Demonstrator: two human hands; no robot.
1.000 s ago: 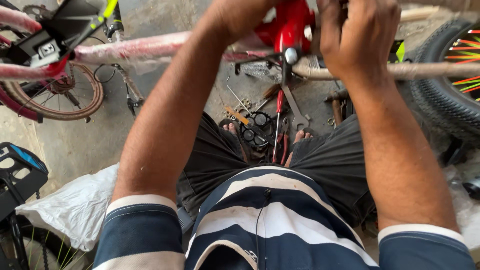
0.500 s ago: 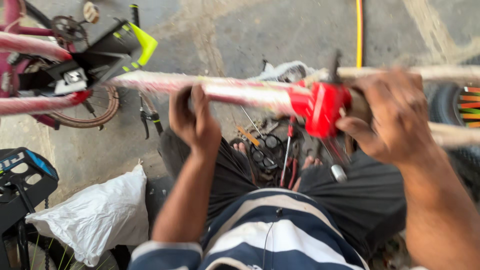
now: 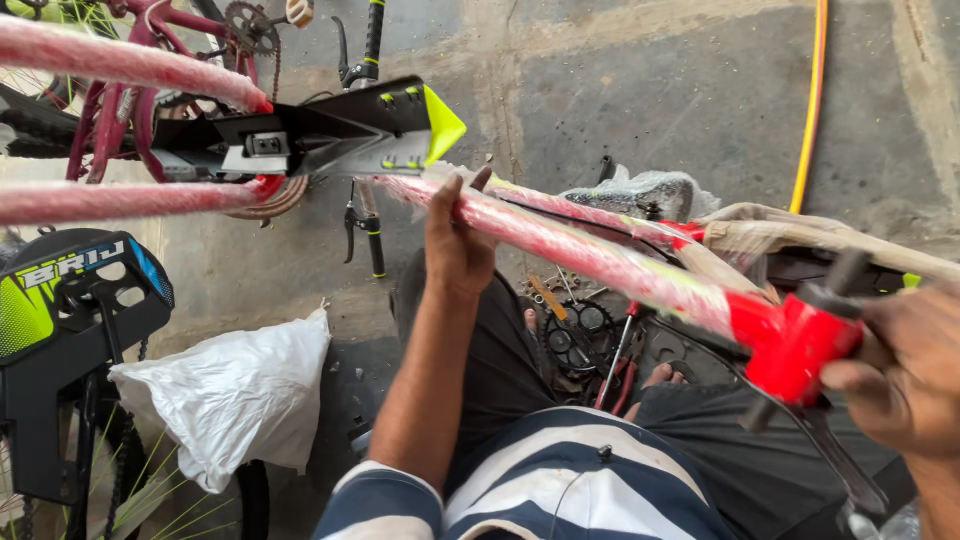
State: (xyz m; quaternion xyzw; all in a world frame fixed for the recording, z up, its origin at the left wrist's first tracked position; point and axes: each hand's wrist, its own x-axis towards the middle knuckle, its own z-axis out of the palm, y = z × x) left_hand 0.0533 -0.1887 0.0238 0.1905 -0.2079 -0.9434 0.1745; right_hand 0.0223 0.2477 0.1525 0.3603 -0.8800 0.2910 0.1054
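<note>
At 9 o'clock stands a black plastic bike part [image 3: 60,330] with green and blue stickers. Just beside it, toward 7 o'clock, a white plastic bag [image 3: 235,395] lies on the concrete floor [image 3: 640,90]. Up at 11 o'clock a black chain guard with a yellow-green tip [image 3: 330,135] sticks out between two pink wrapped tubes.

In the middle, the left hand [image 3: 458,240] is wrapped around the red bike frame tube [image 3: 590,255], which is covered in clear plastic. The fingers are curled over the top and the thumb is under it. The tube runs from 12 o'clock down to 3 o'clock.

Below the tube, near the person's knees, a black chainring [image 3: 578,335] and some small tools lie on the floor.

At 3 o'clock the right hand [image 3: 895,375] is closed around the red end of the frame [image 3: 795,345]. A black tool [image 3: 835,470] hangs under it. A yellow hose [image 3: 808,110] runs at 1 o'clock.
</note>
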